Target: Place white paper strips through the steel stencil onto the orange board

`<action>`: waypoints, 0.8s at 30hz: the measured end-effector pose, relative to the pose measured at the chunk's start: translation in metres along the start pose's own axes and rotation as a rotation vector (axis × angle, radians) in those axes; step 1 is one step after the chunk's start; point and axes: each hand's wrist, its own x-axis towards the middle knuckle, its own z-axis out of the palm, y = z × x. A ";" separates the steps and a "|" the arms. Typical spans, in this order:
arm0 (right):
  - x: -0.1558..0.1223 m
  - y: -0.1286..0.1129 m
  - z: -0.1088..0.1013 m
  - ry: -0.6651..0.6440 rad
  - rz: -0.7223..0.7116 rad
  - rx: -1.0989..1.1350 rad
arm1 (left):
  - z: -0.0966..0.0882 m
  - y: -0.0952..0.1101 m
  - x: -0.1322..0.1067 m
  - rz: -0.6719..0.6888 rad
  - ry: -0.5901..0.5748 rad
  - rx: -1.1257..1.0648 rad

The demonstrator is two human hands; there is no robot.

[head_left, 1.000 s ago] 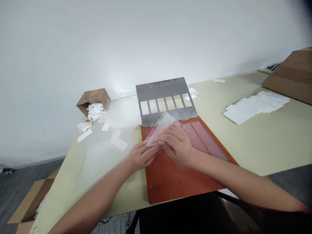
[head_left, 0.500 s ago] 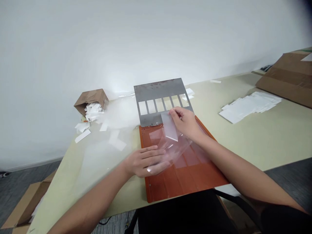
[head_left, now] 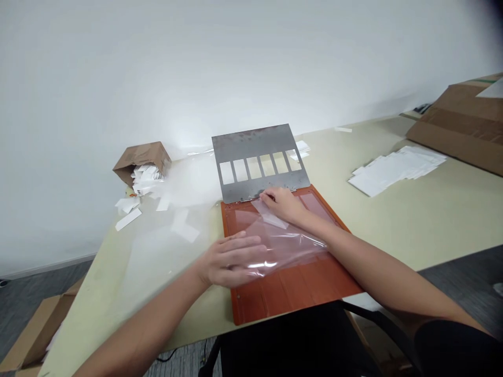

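Observation:
An orange-red board (head_left: 291, 290) lies in front of me, with a grey metal plate (head_left: 251, 144) hinged at its far edge and raised. A row of several rectangular windows runs across the plate. Clear plastic film (head_left: 293, 248) lies wrinkled over the board. My right hand (head_left: 285, 204) is closed, its fingertips pinching the far end of a pale rectangular strip (head_left: 273, 217) close to the hinge. Stretched out flat, the fingers of my left hand (head_left: 233, 259) rest at the film's left part; whether they are over or under it is hard to tell.
A small cardboard box (head_left: 143, 152) spills white strips (head_left: 129, 220) at the back left. White sheets (head_left: 396, 167) lie fanned out on the right, before a large cardboard box (head_left: 463, 128). Another open box (head_left: 37, 327) stands on the floor at left.
My right hand has moved down and slightly left with the strip, which now lies lower over the board. The film is spread flatter. My left hand has shifted little.

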 end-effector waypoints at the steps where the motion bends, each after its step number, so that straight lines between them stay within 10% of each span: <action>1: -0.001 -0.003 0.000 -0.023 0.003 -0.009 | 0.001 -0.002 -0.003 -0.047 0.040 -0.023; 11: -0.012 -0.025 0.006 -0.111 0.021 -0.235 | 0.011 -0.025 -0.039 -0.374 0.502 0.006; 24: -0.011 -0.027 0.016 -0.106 -0.037 -0.455 | 0.003 -0.043 -0.050 -0.406 0.613 0.058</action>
